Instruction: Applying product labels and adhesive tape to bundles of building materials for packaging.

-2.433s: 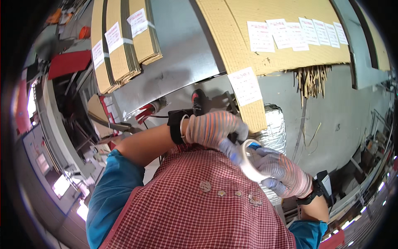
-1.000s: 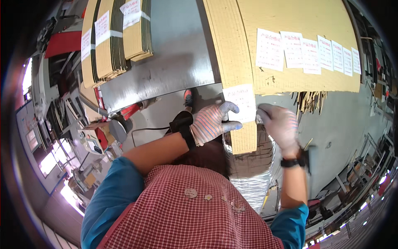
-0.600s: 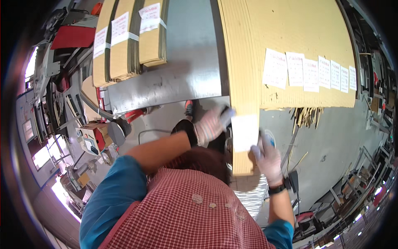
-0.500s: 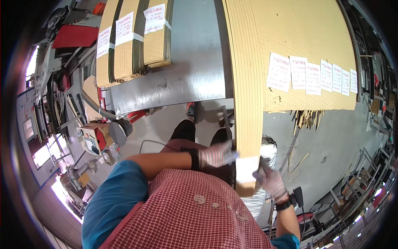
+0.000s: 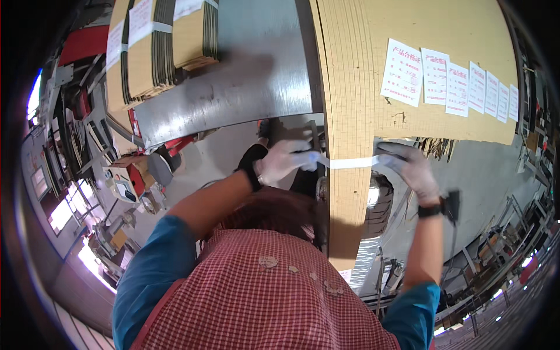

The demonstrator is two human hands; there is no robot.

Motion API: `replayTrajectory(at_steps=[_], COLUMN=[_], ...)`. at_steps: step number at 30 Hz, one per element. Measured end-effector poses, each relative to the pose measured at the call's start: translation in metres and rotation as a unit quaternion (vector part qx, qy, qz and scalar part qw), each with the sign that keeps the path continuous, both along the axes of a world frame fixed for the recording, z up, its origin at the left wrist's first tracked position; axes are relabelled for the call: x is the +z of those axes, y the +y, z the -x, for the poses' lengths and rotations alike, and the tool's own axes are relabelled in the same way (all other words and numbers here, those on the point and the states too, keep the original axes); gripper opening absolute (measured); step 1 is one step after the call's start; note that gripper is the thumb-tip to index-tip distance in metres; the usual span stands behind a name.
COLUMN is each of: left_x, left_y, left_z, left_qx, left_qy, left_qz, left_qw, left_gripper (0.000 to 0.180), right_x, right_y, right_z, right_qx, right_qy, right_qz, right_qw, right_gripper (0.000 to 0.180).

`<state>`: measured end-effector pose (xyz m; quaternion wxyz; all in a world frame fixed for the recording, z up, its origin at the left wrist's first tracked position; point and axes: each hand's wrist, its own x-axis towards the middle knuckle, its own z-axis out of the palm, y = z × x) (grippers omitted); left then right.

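A white strip (image 5: 352, 164) lies crosswise over a long, narrow stack of tan cardboard pieces (image 5: 349, 201). My left hand (image 5: 284, 161), in a pale glove, pinches the strip's left end beside the stack's left edge. On the other side, my right hand (image 5: 413, 168), also gloved, has its fingers closed at the strip's right end. Between the hands the strip looks drawn nearly straight. A bit of white printed paper (image 5: 345, 274) shows at the stack's near end, partly hidden by my apron.
Several printed paper slips (image 5: 402, 73) lie in a row on a wide cardboard stack (image 5: 443, 26) at the far right. Banded cardboard bundles (image 5: 153, 52) rest on a grey metal table (image 5: 256, 76) at the far left. A silvery wrapped object (image 5: 379, 198) stands below my right hand.
Both hands have moved farther away along the narrow stack. The white strip now spans between them, where a broader white patch lay nearer my body. The view has also shifted.
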<state>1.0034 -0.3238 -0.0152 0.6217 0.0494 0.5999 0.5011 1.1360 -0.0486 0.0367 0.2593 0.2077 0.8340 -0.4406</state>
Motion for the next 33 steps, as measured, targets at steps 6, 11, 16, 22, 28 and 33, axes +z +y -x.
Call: replayTrajectory(at_steps=[6, 11, 16, 22, 28, 33], left_x=[-0.121, -0.092, 0.005, 0.037, 0.023, 0.027], left_y=[0.005, -0.009, -0.029, 0.007, 0.034, 0.026], left_z=[-0.061, -0.039, 0.016, -0.018, -0.016, -0.023], left_qx=[0.129, 0.055, -0.131, -0.080, -0.096, -0.156], left_qy=[-0.056, -0.074, 0.382, 0.390, 0.380, 0.404], left_qz=[-0.098, -0.044, 0.141, -0.050, -0.134, -0.020], left_qw=[0.985, 0.995, 0.904, 0.916, 0.910, 0.901], left_gripper=[0.050, 0.059, 0.040, 0.028, 0.042, 0.043], right_x=[-0.093, 0.010, -0.012, 0.010, 0.091, 0.056], right_y=[-0.019, -0.090, -0.136, -0.120, -0.103, -0.040], right_z=[-0.028, -0.021, -0.026, -0.031, 0.039, 0.018], right_qx=[-0.283, -0.327, -0.125, -0.118, 0.213, -0.027], right_qy=[-0.015, 0.204, 0.193, 0.230, 0.161, 0.069], right_qz=[0.566, 0.026, -0.196, -0.194, -0.239, -0.097], right_qw=[0.774, 0.922, 0.953, 0.946, 0.934, 0.993], right_gripper=[0.057, 0.068, 0.100, 0.101, 0.025, 0.019])
